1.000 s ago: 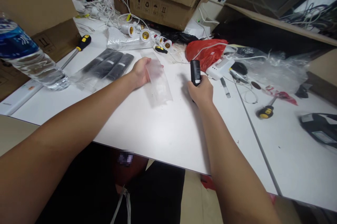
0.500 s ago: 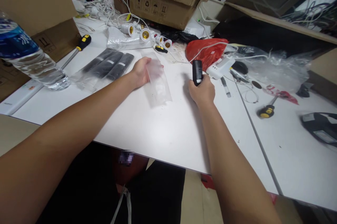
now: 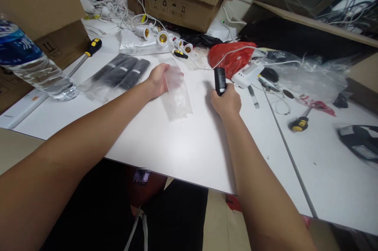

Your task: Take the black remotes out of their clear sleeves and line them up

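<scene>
— While both arms reach over the desk [image 3: 183, 144] in the head view, what has changed in the last second?

— Very little. The right hand [image 3: 227, 102] stays just to the right of the clear plastic bag [image 3: 178, 97]. Its grip stays clamped around the lower end of the black device [image 3: 220, 80], which points up and away from the person. The device has shifted only a trifle and has come no nearer to the bag.

— And the left hand?

— The left hand [image 3: 158, 80] has not moved. Its grip is closed on the far left end of the bag, and the fingers look blurred behind the plastic. I cannot tell if they are inside the bag or only under it.

— What does this mean for the work in hand?

— I judge that it stands at the same point. The device is outside the bag and apart from it, and the bag lies flat on the desk and looks empty.

— What lies around?

— Left of the bag is a packet of three black devices [image 3: 121, 72]. Beyond the bag, to the right, lies a red bag [image 3: 233, 56].
</scene>
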`<state>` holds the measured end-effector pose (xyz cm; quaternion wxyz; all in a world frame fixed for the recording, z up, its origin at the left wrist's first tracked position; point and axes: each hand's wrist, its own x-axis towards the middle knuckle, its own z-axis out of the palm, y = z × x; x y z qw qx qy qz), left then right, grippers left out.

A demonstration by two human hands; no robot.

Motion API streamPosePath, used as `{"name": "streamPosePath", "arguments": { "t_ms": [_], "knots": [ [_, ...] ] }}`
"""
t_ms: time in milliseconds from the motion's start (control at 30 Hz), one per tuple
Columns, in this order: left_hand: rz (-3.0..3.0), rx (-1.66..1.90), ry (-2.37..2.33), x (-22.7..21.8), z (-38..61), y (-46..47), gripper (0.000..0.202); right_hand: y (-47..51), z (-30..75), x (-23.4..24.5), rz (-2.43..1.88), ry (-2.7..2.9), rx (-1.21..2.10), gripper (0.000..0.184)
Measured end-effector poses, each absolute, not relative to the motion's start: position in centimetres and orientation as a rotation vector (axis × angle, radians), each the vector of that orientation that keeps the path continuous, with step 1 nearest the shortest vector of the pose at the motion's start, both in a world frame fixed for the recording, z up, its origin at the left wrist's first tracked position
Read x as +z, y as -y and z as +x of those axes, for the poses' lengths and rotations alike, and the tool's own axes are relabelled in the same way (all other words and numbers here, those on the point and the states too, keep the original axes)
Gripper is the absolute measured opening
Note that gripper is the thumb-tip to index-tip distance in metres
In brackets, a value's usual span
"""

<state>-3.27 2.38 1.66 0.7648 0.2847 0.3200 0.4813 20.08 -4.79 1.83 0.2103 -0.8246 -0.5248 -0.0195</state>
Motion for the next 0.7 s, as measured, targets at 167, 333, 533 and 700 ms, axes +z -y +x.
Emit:
{"name": "streamPosePath", "arguments": {
  "t_ms": [167,333,533,700],
  "knots": [
    [0.628,1.043,-0.709,1.63,-3.31,-2.36,0.039,4.78,20.07,1.84,-2.293,1.466,-0.038,0.049],
    [0.633,1.042,-0.711,1.31,-3.30,-2.64,0.041,4.75,20.09,1.84,-2.288,1.460,-0.040,0.051],
    [0.628,1.040,-0.711,1.28,-3.30,-2.65,0.043,4.80,20.07,1.91,-2.285,1.472,-0.043,0.049],
    [0.636,1.036,-0.723,1.29,-3.32,-2.66,0.042,4.80,20.00,1.93,-2.304,1.470,-0.041,0.048]
  ]
}}
